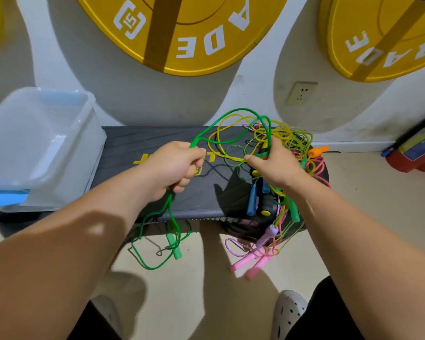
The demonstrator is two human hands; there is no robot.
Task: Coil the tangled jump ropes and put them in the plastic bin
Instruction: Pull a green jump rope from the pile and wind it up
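Left hand (172, 165) fingers grip green rope (242, 109), right hand (276, 165) fingers clutch tangle (288, 138) on bench (138, 143) beside bin (47, 94).

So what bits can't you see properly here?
Head view only:
- Right hand: fingertips buried in the rope tangle, so what it holds is unclear.
- Yellow plates: lettering cut off by the top edge.
- Pink handles: blurred.
- Red object: cut off by the right edge.

Bin (38, 141) left on bench (138, 148), ropes (275, 153) right.
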